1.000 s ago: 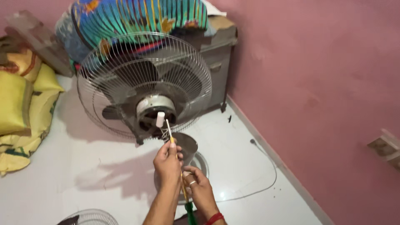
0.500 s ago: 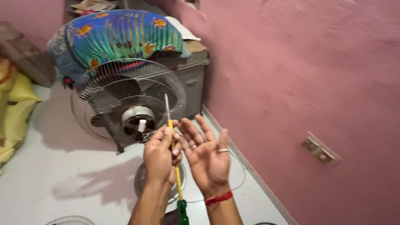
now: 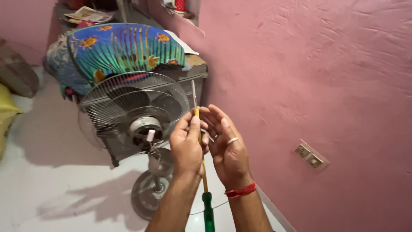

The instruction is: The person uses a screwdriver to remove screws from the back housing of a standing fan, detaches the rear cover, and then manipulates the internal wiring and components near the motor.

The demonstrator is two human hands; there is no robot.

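My left hand [image 3: 186, 146] is closed around the thin yellow shaft of a screwdriver [image 3: 202, 172]. Its metal tip points up and its green handle hangs down between my forearms. My right hand [image 3: 227, 150], with a ring and a red wrist thread, is held beside it, palm towards the shaft and fingers spread, gripping nothing. Just behind and left of my hands stands a grey pedestal fan [image 3: 128, 116]. Its rear wire guard, blades and motor hub show, and its round base [image 3: 148, 195] rests on the white floor.
A grey cabinet [image 3: 191, 75] behind the fan carries a bundle wrapped in bright blue patterned cloth [image 3: 124, 49]. The pink wall on the right has a socket plate [image 3: 311, 155]. A yellow sack [image 3: 6, 116] lies at far left. A thin cord [image 3: 201, 210] runs along the floor.
Both hands have lifted the screwdriver up and away from the fan hub. My right hand has come off the tool and opened. The view has tilted up and swung right.
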